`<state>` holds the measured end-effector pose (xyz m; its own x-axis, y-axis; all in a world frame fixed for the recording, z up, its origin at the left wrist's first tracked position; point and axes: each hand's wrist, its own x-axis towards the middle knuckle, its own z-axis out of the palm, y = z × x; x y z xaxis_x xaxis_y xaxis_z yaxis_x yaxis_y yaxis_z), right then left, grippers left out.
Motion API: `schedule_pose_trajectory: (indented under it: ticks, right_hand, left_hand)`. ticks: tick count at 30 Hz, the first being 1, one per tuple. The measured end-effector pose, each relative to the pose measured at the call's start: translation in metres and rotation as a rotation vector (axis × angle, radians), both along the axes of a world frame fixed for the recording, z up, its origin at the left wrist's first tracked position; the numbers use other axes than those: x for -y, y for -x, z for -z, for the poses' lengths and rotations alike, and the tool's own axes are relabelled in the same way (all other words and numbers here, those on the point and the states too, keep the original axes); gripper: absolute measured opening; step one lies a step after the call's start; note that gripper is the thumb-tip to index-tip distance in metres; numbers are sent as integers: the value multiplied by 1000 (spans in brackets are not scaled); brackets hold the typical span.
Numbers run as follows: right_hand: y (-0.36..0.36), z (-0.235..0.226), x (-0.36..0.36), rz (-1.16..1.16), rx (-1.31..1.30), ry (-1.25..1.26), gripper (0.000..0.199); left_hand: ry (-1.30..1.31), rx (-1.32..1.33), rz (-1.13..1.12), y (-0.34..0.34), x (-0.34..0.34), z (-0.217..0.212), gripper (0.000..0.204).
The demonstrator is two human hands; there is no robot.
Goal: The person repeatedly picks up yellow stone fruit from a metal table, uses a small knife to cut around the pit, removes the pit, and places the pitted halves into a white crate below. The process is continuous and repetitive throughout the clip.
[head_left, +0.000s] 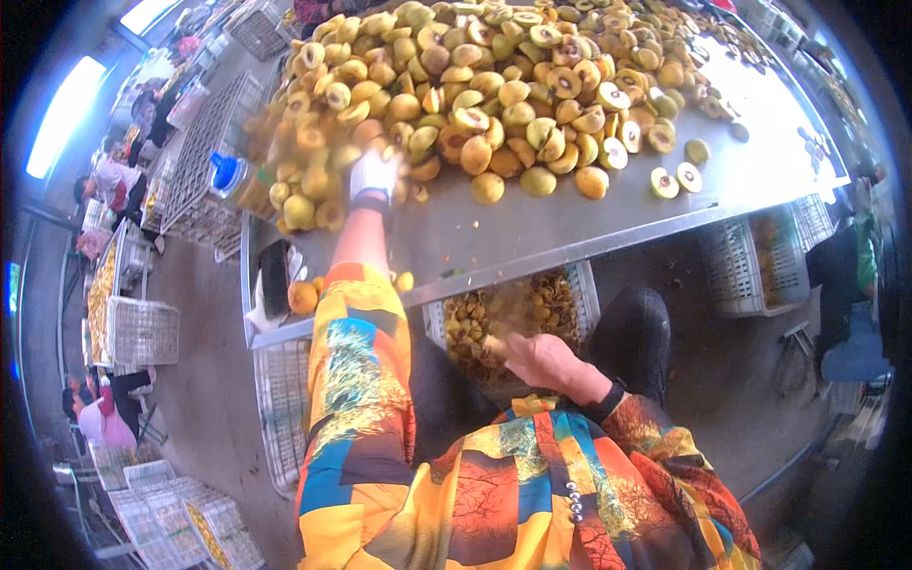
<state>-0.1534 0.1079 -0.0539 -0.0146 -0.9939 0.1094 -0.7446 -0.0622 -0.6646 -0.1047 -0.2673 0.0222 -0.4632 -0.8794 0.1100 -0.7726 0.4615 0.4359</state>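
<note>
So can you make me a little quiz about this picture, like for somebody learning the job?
1. Which is nearer the right hand: the fruit pile or the white crate of fruit pieces?
2. What colour is the cap on the bottle left of the pile?
a) red
b) blue
c) green
3. True or false: the right hand wears the white glove.

Key:
1. The crate, which is below the table edge.
2. b) blue.
3. False; the left hand wears the white glove.
</note>
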Motion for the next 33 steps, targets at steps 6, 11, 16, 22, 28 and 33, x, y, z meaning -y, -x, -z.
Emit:
schedule_pose_trajectory:
  ticks: [6, 11, 16, 22, 28, 33]
  right_hand:
    - [19, -22, 16, 280, 243, 25, 32]
    - [10, -53, 63, 440, 604, 155, 56]
    - [-4, -55, 73, 365, 856, 111, 47]
    - [-3, -59, 58, 332, 544, -12, 42]
    - [-15, -59, 21, 306, 174, -71, 31]
    - [-28, -53, 13, 302, 124, -121, 24]
  left_hand:
    - [-472, -565, -52, -3, -41, -18, 35]
    - [-927, -854, -62, -48, -159, -49, 31]
    - [-1034, -960, -104, -74, -235, -34, 24]
    - [-1262, -1217, -230, -74, -251, 5, 42]
    - [-966, -1220, -276, -68, -257, 26, 35]
    - [-873, -1170, -274, -67, -268, 12, 37]
